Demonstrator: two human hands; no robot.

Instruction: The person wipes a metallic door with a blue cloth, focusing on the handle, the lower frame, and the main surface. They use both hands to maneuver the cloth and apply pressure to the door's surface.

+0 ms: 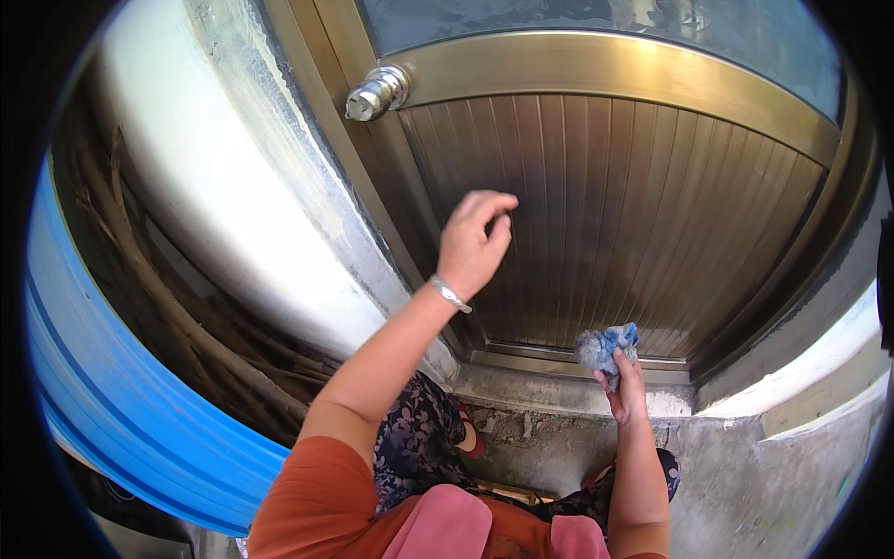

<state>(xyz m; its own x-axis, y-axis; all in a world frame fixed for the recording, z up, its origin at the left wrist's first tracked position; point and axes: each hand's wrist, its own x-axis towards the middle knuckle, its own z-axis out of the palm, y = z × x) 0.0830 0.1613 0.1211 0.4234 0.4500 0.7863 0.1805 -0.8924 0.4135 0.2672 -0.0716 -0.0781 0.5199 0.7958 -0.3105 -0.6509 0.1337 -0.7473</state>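
Note:
My right hand grips a crumpled grey and blue cloth, low in front of the door near its bottom rail. My left hand is raised before the ribbed lower panel of a bronze-coloured metal door. Its fingers curl loosely, with a gap between thumb and forefinger, and I see nothing held in it. Whether it touches the panel I cannot tell. A silver bracelet circles the left wrist. Up and to the left of that hand, a shiny round doorknob sticks out from the door.
A glass pane fills the door's upper part. To the left are a white wall, dry branches and a blue corrugated sheet. A concrete sill runs under the door, with rough concrete ground at right.

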